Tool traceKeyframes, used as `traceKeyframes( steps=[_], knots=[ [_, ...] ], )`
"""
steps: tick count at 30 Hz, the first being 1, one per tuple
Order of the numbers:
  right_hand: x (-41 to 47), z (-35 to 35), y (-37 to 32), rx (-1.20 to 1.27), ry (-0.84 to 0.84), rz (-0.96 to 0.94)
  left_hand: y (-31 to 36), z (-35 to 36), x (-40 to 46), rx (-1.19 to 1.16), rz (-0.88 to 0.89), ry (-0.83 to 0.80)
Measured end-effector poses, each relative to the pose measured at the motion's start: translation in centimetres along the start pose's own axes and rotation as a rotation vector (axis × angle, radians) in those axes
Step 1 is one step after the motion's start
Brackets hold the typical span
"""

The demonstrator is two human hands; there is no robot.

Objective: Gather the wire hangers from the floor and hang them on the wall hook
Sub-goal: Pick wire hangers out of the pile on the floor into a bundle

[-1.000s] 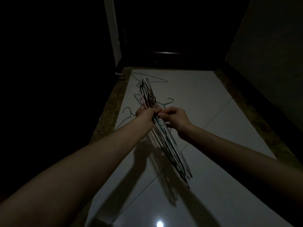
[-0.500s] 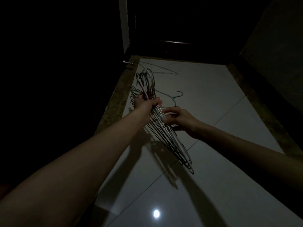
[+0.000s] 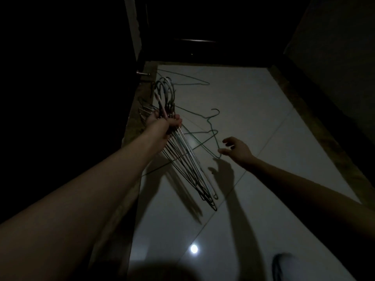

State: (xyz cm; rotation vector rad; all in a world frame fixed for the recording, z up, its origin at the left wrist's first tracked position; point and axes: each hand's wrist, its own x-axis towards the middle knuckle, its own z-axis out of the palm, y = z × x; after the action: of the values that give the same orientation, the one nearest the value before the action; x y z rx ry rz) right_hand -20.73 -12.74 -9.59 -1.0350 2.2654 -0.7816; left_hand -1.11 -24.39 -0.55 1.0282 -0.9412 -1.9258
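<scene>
L hand (image 3: 165, 125) is clenched round a bundle of wire hangers (image 3: 186, 159), gripping at the necks. Hook ends (image 3: 165, 88) fan up & away beyond the knuckles; the triangular bodies trail down toward the person, lower corners hanging above the white tiled floor (image 3: 253, 110) w/ shadow streaks under them.

R hand (image 3: 236, 149) is empty, fingers spread & loosely curled, held just above the floor to the right of the bundle, well clear of it. Its fingertips are right beside a green wire hanger (image 3: 211, 134) lying flat on the tile; can't tell if they touch the wire. That hanger's hook points away from the hand, body running back under the bundle.

Another green hanger (image 3: 182, 83) lies farther off, beyond the L hand, near the dark door (image 3: 192, 27). A metal door stopper (image 3: 143, 73) sits on the brown border strip left of it. Wall hook isn't visible. Scene v. dim; light glare (image 3: 194, 249) on tile close to the person, nearer than both hands.
</scene>
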Motion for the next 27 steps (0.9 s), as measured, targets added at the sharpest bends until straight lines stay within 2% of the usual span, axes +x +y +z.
traceKeyframes(
  steps=[10, 21, 25, 27],
  knots=[
    [7.8, 6.2, 5.2, -0.016, 0.049, 0.036, -2.7, -0.7, 3.7, 0.004, -0.001, 0.078],
    [10.7, 6.7, 7.4, -0.140, 0.144, 0.118, -4.0, -0.4, 3.1, 0.052, 0.047, 0.137],
    [11.8, 7.1, 7.0, -0.050, 0.171, 0.240, -3.9, 0.3, 3.3, 0.065, 0.043, 0.112],
    [11.9, 6.7, 6.7, 0.166, 0.176, 0.282, -3.9, 0.5, 3.6, 0.054, 0.045, 0.119]
  ],
)
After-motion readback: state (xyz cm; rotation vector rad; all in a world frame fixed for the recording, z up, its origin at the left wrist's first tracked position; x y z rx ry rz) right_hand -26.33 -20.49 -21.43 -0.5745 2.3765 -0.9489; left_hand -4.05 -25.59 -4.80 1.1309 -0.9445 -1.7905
